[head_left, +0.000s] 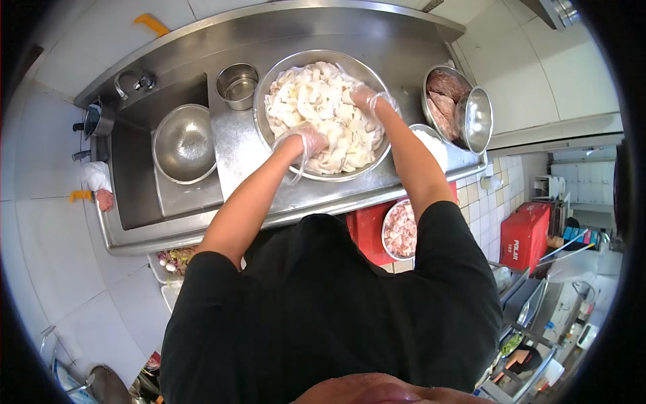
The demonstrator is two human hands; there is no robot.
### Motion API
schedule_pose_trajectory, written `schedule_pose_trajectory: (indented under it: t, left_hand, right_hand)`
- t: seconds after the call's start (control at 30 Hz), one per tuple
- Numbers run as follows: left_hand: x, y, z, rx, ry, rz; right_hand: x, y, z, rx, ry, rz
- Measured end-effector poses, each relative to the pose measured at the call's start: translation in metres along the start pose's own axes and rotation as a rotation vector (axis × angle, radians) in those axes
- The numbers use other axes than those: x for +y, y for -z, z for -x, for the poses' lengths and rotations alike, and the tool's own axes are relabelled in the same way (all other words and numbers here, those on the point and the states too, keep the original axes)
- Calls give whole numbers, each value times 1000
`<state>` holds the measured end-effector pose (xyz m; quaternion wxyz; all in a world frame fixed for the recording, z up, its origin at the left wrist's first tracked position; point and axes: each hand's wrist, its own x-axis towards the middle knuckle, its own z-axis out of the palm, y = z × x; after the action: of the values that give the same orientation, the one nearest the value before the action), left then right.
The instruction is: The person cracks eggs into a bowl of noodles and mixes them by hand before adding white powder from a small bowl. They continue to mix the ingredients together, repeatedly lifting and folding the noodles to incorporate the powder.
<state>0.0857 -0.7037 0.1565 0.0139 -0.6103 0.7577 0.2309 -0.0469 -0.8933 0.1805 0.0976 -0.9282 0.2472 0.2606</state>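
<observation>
A wide steel bowl (261,128) full of pale, whitish strips of food (316,91) stands on the metal counter. My left hand (311,140), in a clear plastic glove, is pushed into the strips at the bowl's near left side, its fingertips hidden among them. At the right side of the same bowl, my right hand (367,99), also gloved, reaches into the strips. Its fingers are partly buried and blurred, so their grip does not show.
Left of the bowl are a small steel pot (237,86) and a sink (138,182) holding a metal bowl (184,144). On the right, a bowl of meat (444,101) has another bowl (475,121) leaning on it. Below stands a bowl of meat pieces (401,231).
</observation>
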Motion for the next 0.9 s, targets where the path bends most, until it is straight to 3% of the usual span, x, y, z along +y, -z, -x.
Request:
schedule_pose_trajectory:
  t: [0.03, 0.07, 0.13, 0.17, 0.23, 0.27, 0.33, 0.43, 0.5, 0.6, 0.67, 0.7, 0.77, 0.8, 0.87, 0.9]
  left_hand:
    - [-11, -11, -20, 24, -166, -130]
    - [-13, -5, -25, 73, -83, 12]
    - [-13, 6, -29, 146, 111, 369]
    - [-9, 14, -26, 197, 218, 588]
    - [-4, 25, -15, 253, 505, 1160]
    - [-19, 12, -27, 292, 394, 1003]
    - [-35, 4, -41, 385, 278, 745]
    - [1, 62, -15, 474, 389, 780]
    - [-6, 78, -12, 471, 415, 721]
    - [-24, 101, -4, 115, 45, -196]
    - [-22, 100, 22, 158, 157, -12]
    - [-18, 97, 33, 180, 215, 77]
    - [-5, 81, 40, -72, 236, -54]
    - [-1, 72, 38, -199, 248, -117]
    - [-14, 15, 0, -159, 232, 130]
    - [-17, -2, -14, -135, 221, 253]
  right_hand:
    - [1, -19, -10, -17, -95, -381]
    - [-5, -31, -12, -12, -231, -831]
    - [-16, -47, -14, 7, -283, -1462]
    - [-23, -50, -12, 11, -277, -1693]
    - [-33, -44, -6, 23, -202, -1874]
    - [-36, -35, -1, 40, -166, -1912]
    - [-38, -23, 5, 101, -124, -1881]
    - [-28, -1, 9, 255, -102, -1634]
    - [-20, 16, 15, 385, -120, -1277]
    - [-15, 41, 44, 440, -152, -531]
    - [-16, 43, 72, 287, -142, -167]
    - [-24, 43, 89, 143, -195, -179]
    - [-49, 36, 120, 65, -114, -212]
    - [-46, 15, 100, -34, -104, -149]
    - [-40, -48, 41, -225, -87, -18]
    - [-46, -57, 36, -93, -141, -595]
